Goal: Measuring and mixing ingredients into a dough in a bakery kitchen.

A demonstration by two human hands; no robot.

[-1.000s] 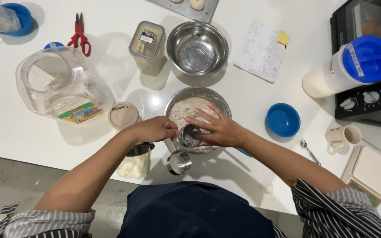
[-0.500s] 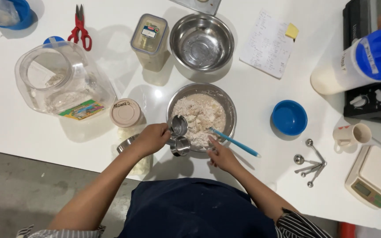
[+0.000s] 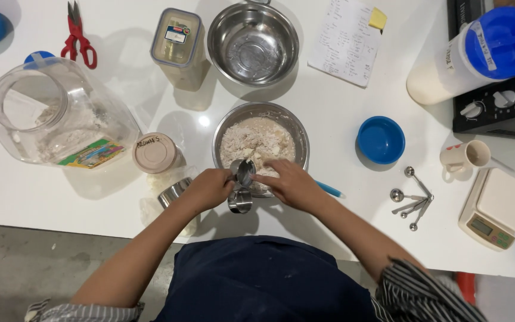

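Nearest you, your left hand (image 3: 210, 189) clenches a set of metal measuring cups (image 3: 242, 185), one tipped over the near rim of the mixing bowl (image 3: 293, 128), the others hanging just below it over the table (image 3: 341, 95). Your right hand (image 3: 290, 183) has its fingers bent at the tipped cup's mouth; whether it pinches anything you cannot tell. The cup looks nearly emptied, and the bowl holds a heap of pale dry flour (image 3: 257, 140), unmixed as far as it shows. A blue-handled tool (image 3: 329, 189) sticks out from under your right hand. To your left sit a capped round tub (image 3: 155, 152) and the big clear flour jar (image 3: 55, 116). Farther off stands an empty steel bowl (image 3: 253, 42).
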